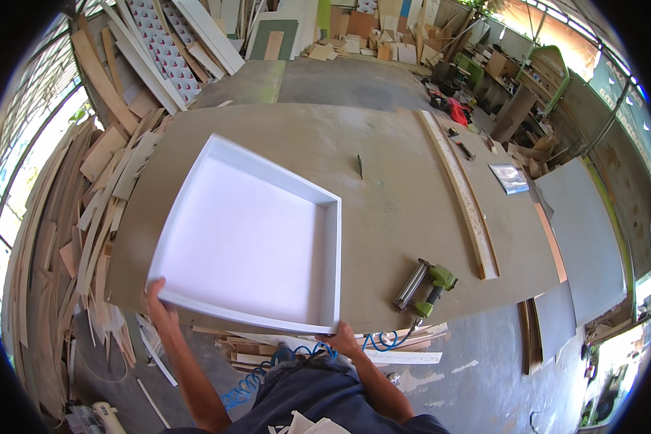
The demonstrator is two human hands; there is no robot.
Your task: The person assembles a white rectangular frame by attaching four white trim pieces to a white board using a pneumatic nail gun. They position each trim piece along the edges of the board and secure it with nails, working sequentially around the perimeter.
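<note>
A shallow white drawer box with raised sides lies over the left part of the worktable, its inside facing up. My left hand grips its near left corner. At the near right corner, my right hand is closed round the edge. Both hands' fingers are partly hidden under the box. To the right of it, a green and black nail gun rests near the table's front edge, joined to a coiled blue air hose.
A long wooden strip lies along the table's right side, beside a flat packet. A thin dark pencil-like tool is mid-table. Wood offcuts pile up at the left. Boards lie on the floor below the front edge.
</note>
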